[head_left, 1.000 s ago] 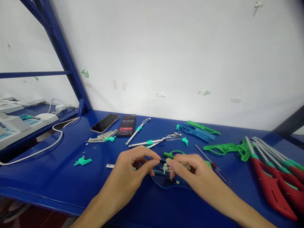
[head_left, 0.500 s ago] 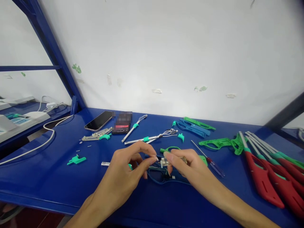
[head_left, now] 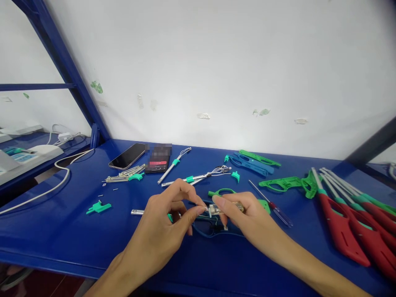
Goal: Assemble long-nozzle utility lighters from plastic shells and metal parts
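Observation:
In my right hand [head_left: 247, 212] lies a clear plastic lighter fuel tank [head_left: 214, 210], gripped between thumb and fingers, its pale nozzle end facing left. My left hand [head_left: 168, 220] is closed in a pinch at that end, on a tiny white piece [head_left: 206, 209] that touches or nearly touches the nozzle. Below both hands rests a blue lighter casing half [head_left: 206, 235] with thin wires, partly covered by the fingers. A metal lighter tube [head_left: 137, 212] sticks out from behind my left hand. Behind my right hand, a green casing half [head_left: 222, 192] shows in part.
Red gas lighters [head_left: 343, 231] are heaped at the right, beside a screwdriver [head_left: 274, 208] and green casing halves [head_left: 283, 184]. Further back are blue casings [head_left: 253, 165], wired tubes [head_left: 176, 163] and two phones [head_left: 128, 156]. More clear tanks [head_left: 120, 176] and a teal part [head_left: 99, 207] lie left.
The white piece in my left fingers has come closer to the tank's nozzle, closing the small gap. The tank stays in my right hand. The view has shifted slightly.

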`<state>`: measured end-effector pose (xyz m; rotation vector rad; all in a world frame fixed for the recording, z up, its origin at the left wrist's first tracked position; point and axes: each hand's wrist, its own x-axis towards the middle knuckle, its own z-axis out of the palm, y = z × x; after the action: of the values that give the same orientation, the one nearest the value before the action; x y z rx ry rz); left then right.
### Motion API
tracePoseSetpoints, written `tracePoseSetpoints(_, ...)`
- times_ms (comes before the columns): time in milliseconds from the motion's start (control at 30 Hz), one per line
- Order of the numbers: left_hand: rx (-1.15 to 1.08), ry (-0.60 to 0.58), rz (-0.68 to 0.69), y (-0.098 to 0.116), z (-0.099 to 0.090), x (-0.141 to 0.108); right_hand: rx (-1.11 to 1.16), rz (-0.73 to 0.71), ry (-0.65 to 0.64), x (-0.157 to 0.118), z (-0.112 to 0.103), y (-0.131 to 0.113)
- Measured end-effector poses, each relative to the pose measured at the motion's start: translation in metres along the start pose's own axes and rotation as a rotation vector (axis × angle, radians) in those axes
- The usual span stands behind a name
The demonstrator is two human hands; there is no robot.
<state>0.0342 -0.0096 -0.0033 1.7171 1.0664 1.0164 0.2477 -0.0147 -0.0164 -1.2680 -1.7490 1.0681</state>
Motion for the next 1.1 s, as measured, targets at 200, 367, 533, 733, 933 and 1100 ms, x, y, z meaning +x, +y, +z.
tracePoseSetpoints(200,-0.115,-0.021,-0.039,-0.001,0.003,-0.001,0.001,0.008,-0.01,0.001,0.001,0.002)
tracePoseSetpoints(367,-0.099,-0.025,-0.04,-0.001,0.005,-0.002,0.023,0.018,-0.02,0.002,0.0,-0.001)
tracePoseSetpoints(533,0.069,0.039,0.091,-0.001,0.006,-0.009,0.08,0.055,-0.023,0.0,0.002,-0.004)
tracePoseSetpoints(733,0.104,0.054,0.146,0.002,0.007,-0.011,0.139,0.102,-0.026,-0.001,0.005,-0.008)
tracePoseSetpoints(933,0.014,0.035,0.09,0.0,0.01,-0.011,0.178,0.075,-0.068,0.001,0.002,-0.004)
tracePoseSetpoints(1100,-0.052,0.05,0.036,0.002,0.01,-0.011,0.29,0.077,-0.073,-0.002,-0.007,-0.003)
